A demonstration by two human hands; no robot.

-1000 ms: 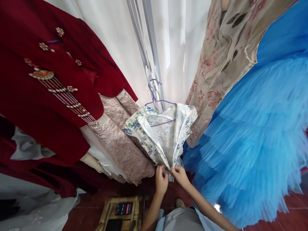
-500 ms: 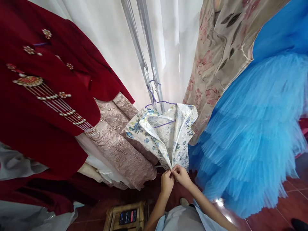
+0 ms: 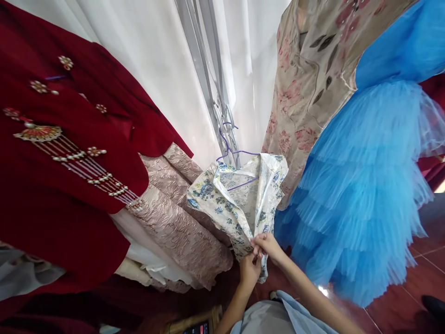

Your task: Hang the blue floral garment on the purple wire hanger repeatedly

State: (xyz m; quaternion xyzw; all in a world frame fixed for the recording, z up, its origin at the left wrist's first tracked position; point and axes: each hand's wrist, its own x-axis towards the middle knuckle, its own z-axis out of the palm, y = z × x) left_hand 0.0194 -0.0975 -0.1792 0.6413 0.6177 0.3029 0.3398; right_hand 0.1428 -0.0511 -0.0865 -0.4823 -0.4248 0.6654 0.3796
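Observation:
A sleeveless floral garment (image 3: pixel 208 204), white with blue and yellow flowers, hangs on a purple wire hanger (image 3: pixel 239 152). Its front gapes at the top and comes together lower down, where both hands are. My right hand (image 3: pixel 267 246) pinches the front edge at the bottom of the opening. Just below it, my left hand (image 3: pixel 250 269) is closed on the same front edge, its fingertips near those of the right. What lies between the fingertips, such as a fastener, is too small to make out.
A dark red velvet garment (image 3: pixel 86 195) with beaded ornaments and a pink brocade skirt (image 3: pixel 187 236) hang at left. To the right are a beige floral dress (image 3: pixel 295 93) and a blue tiered tulle dress (image 3: pixel 361 185). Below, a phone (image 3: pixel 198 328) lies on a wooden stool (image 3: pixel 217 315).
The left hand has dropped below the right along the front edge, and more of the garment's lower part shows. The view has shifted slightly.

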